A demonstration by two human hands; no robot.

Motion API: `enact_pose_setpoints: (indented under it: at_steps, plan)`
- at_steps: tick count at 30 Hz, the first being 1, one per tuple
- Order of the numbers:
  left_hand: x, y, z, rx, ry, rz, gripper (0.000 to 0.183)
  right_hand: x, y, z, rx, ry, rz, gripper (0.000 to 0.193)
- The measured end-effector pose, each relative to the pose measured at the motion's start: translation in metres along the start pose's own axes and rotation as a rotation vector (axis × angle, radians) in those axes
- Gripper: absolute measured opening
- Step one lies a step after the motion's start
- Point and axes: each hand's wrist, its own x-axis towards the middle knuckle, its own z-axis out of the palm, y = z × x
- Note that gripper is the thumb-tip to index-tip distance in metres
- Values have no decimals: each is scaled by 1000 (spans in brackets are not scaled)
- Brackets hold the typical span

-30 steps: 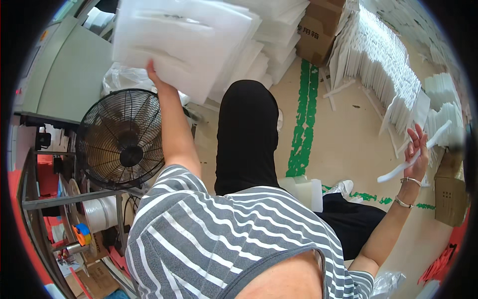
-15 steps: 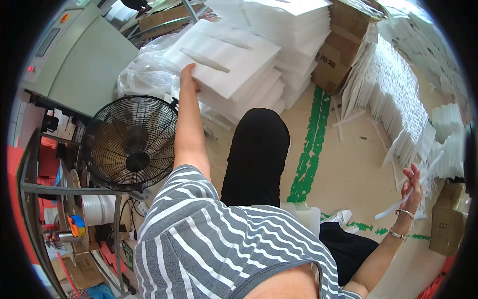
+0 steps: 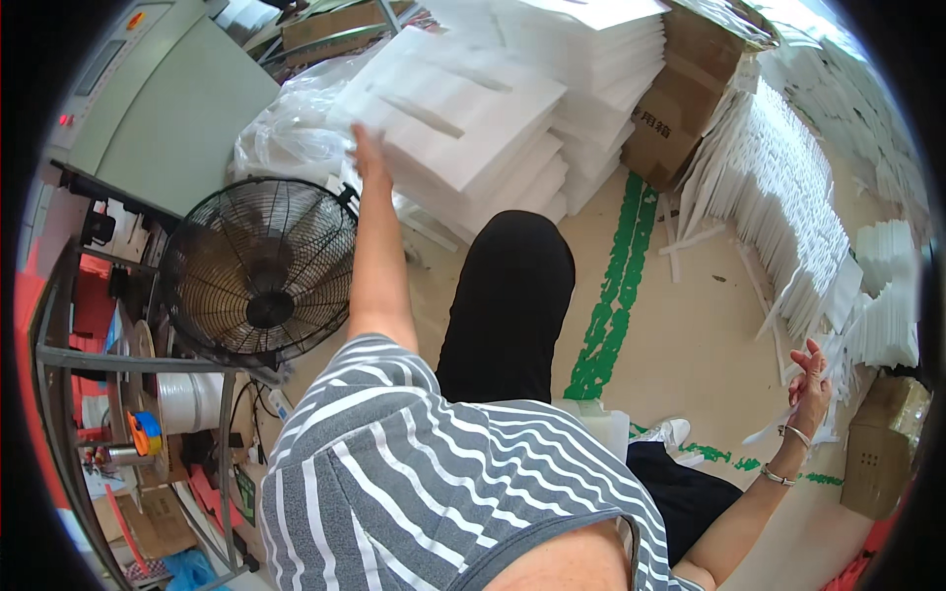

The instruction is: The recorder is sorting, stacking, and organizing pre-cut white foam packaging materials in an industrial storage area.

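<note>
My left hand [image 3: 370, 158] is stretched out at the left edge of a stack of white foam sheets [image 3: 483, 128]. Its fingers are spread and slightly blurred, with nothing in them. Long slots are cut through the top sheet. Far to the right, my right hand [image 3: 810, 382] is raised beside loose white foam strips [image 3: 838, 360], its fingers partly bent and apart. One pale strip passes close below that hand; whether it touches the palm is hidden.
A black fan [image 3: 266, 286] stands left of my left forearm, near a grey-green machine [image 3: 177, 108]. Taller foam stacks [image 3: 601, 89] and a cardboard box [image 3: 680, 108] are behind. Piled white strips [image 3: 769, 197] and a smaller carton [image 3: 882, 443] line the right.
My left hand has come off the edge of the foam stack and moved slightly left, its fingers spreading. The right hand stays nearly in place. The whole view has shifted a little.
</note>
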Motion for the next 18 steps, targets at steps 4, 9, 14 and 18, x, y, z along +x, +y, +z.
enact_pose_setpoints:
  at_steps: [4, 9, 14, 18]
  plan:
    - [-83, -11, -5, -213, -175, -60, 83, -5, -3, -3, 0, 9, -4, 43]
    - [-89, -6, 15, -345, -208, -467, 92, 0, 4, -4, -4, -14, 5, 41]
    - [-81, -14, 40, -280, -227, -428, 93, -2, 0, 1, -6, -7, -12, 41]
    - [-85, -17, 42, -347, -274, -382, 94, -2, -2, 14, 7, 79, 55, 40]
